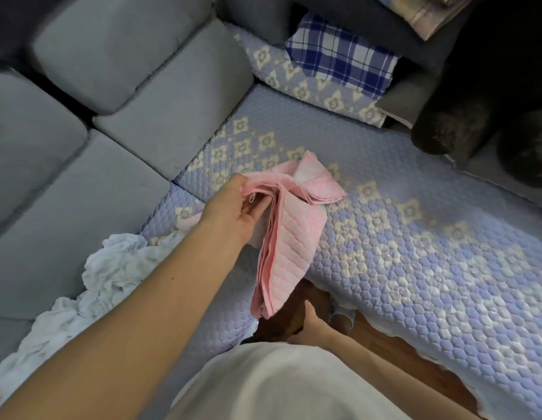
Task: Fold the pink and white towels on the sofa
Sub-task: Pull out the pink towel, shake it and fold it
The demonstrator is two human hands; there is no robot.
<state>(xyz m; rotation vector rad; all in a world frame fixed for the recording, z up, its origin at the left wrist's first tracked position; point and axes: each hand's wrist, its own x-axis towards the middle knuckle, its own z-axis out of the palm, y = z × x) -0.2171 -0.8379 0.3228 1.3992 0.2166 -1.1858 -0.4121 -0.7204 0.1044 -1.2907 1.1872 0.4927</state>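
Note:
A pink towel (289,237), bunched into several layers, is gripped at its upper edge by my left hand (233,207) above the sofa seat. Its lower end hangs down past the seat's front edge, and its far corner lies on the quilted blue sofa cover (415,237). A crumpled white towel (112,274) lies on the seat to the left, partly hidden under my left forearm. Down by the sofa's front edge, close to my body, my right hand (306,325) hangs with loosely curled fingers and holds nothing. It sits just below the pink towel's hanging end.
Grey back cushions (127,56) line the left and far side. A blue plaid cloth (342,53) lies at the far corner beside stacked fabrics (430,13). A dark furry shape (476,116) sits at the right. Wooden floor (400,353) shows below the seat edge.

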